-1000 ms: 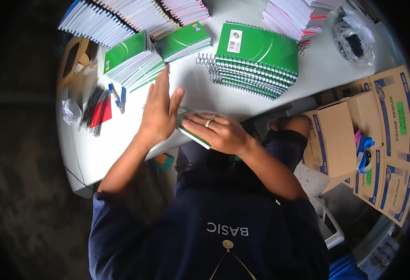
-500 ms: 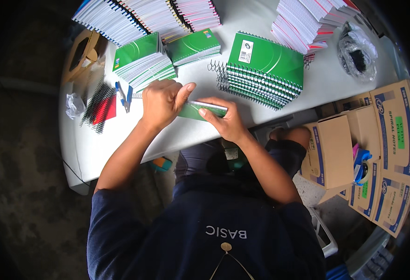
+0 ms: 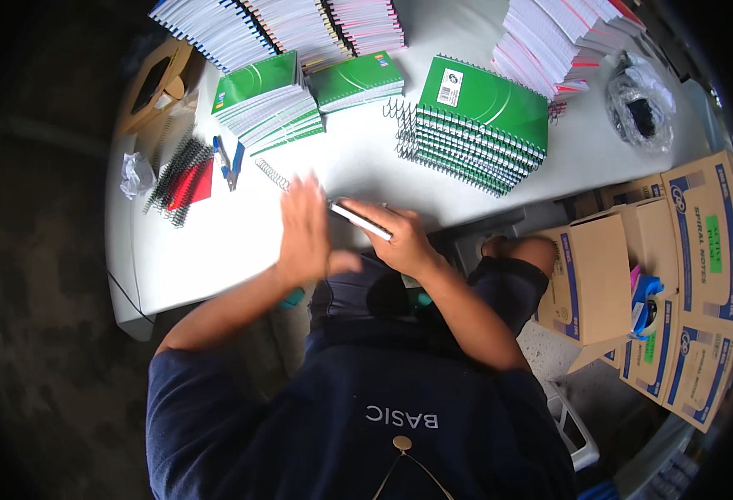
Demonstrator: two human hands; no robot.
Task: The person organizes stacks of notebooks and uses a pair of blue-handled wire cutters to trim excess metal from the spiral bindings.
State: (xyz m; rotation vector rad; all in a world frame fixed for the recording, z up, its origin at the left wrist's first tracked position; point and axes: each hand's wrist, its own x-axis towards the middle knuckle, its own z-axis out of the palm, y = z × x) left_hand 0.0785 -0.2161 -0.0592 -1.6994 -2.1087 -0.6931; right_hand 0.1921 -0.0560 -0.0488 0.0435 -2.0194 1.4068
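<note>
Head view: a white table (image 3: 195, 271) spans the scene, with printed cardboard boxes (image 3: 595, 279) beside its right end. Along the far edge stand rows of pads with dark coils (image 3: 220, 37), and to their right a tall heap of coil-less white and red-edged paper (image 3: 541, 42).

Nearer, a stack of green notebooks (image 3: 500, 108) has coils along the front edge, their ends jutting out at the left; these look threaded but perhaps untrimmed. Two smaller piles of green pads (image 3: 258, 83) show no coils, so I judge that the work is partway, with these left over.

The left hand (image 3: 304, 237), blurred, is spread flat with the thumb out and grips nothing visible. The right hand (image 3: 406, 243) is closed around one small notebook (image 3: 361, 221), held tilted over the table's near edge, white page edge showing.

Smaller things lie to the left: black coils (image 3: 181, 171), blue-handled pliers (image 3: 230, 162) and one loose-looking coil (image 3: 271, 173) by the left fingertips. Whether that coil joins the held notebook, I cannot tell.
</note>
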